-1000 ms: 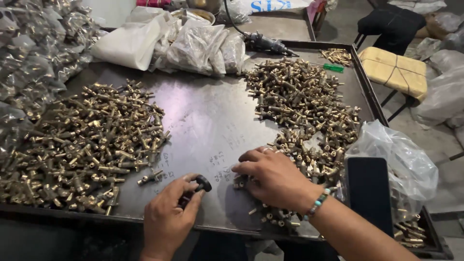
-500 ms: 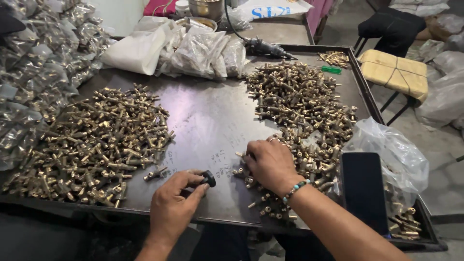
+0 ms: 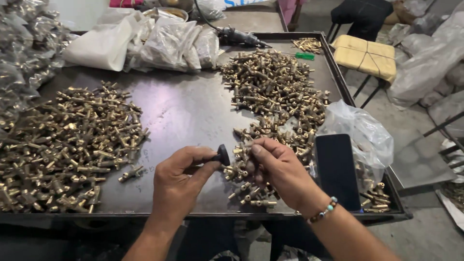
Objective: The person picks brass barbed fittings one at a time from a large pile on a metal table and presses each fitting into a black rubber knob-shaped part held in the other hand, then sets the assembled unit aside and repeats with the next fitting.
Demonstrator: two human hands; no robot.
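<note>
My left hand [image 3: 181,179] grips a small black tool with a round head [image 3: 222,154], held just above the dark metal tray [image 3: 188,111]. My right hand [image 3: 278,169] pinches a small brass fitting [image 3: 240,151] right next to the tool's head. Both hands hover over the near end of the right pile of brass fittings [image 3: 275,96]. A second, wider pile of brass fittings [image 3: 67,145] lies to the left of my left hand. One loose fitting [image 3: 131,172] sits beside that pile.
A black phone [image 3: 337,169] lies on the tray's right edge beside a clear plastic bag of parts [image 3: 362,135]. White and clear bags [image 3: 145,41] and a power tool [image 3: 239,36] sit at the back. A stool with a yellow cushion [image 3: 365,53] stands right of the tray.
My right hand has lifted off the right pile with a brass fitting and moved left to meet the black tool. My left hand has raised the tool slightly.
</note>
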